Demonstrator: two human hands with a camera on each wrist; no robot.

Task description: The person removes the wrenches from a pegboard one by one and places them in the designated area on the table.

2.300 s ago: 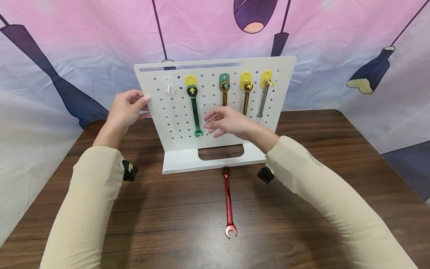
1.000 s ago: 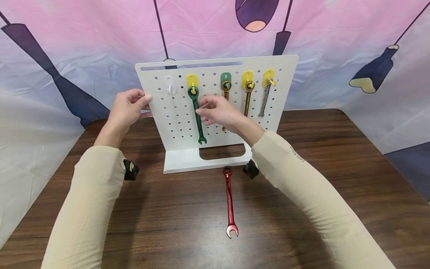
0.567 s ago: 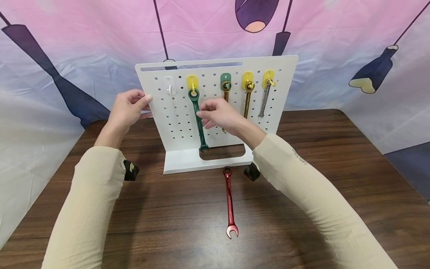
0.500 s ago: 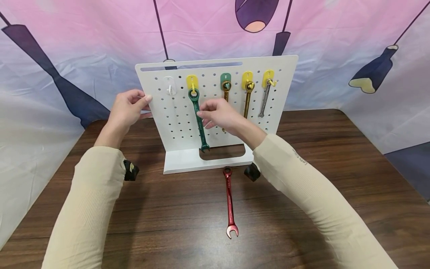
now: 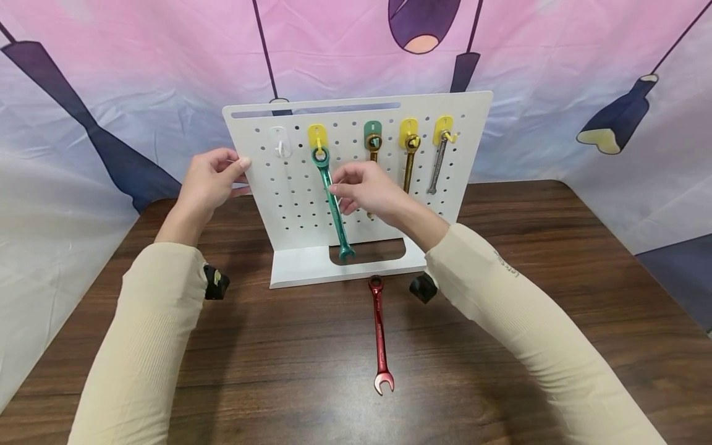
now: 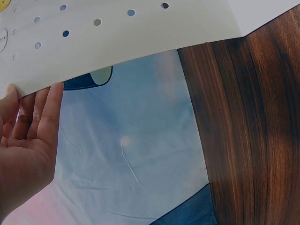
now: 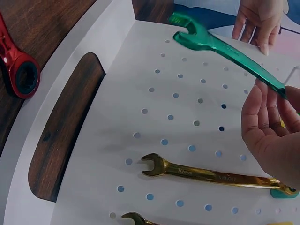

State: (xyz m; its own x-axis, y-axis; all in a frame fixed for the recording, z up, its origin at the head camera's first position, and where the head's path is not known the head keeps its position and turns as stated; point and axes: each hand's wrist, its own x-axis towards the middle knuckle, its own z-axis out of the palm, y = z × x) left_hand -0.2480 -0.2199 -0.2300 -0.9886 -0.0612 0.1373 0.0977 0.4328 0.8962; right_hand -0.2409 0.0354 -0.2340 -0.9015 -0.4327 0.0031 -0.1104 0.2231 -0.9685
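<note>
Green wrench [image 5: 334, 204] is the piece in hand, but nearest of all lies a red ratcheting wrench [image 5: 381, 334], flat on the wooden table [image 5: 556, 296] near the middle of its front edge, ring end toward the pegboard and open jaw toward the person. Just beyond it stands the white pegboard [image 5: 289, 198] on its bent foot, set back toward the table's rear edge. The green wrench is pinched at mid-shank by the thumb and fingertips of the right hand [image 5: 367, 191], its ring end on the yellow hook [image 5: 317, 137] in the upper left part of the board and its open end swung out toward the cut-out in the foot. A second ago the wrench hung almost straight down; since then its lower end has been drawn rightward and away from the board face, while the ring has stayed on the hook, so it is judged to be only partly freed. The left hand [image 5: 214, 179] is closed on the board's left edge, thumb in front and fingers behind, as it was earlier. Farther right on the board two gold wrenches [image 5: 408, 164] and a silver wrench [image 5: 436, 167] hang undisturbed, beside an unused white hook [image 5: 282, 143].
</note>
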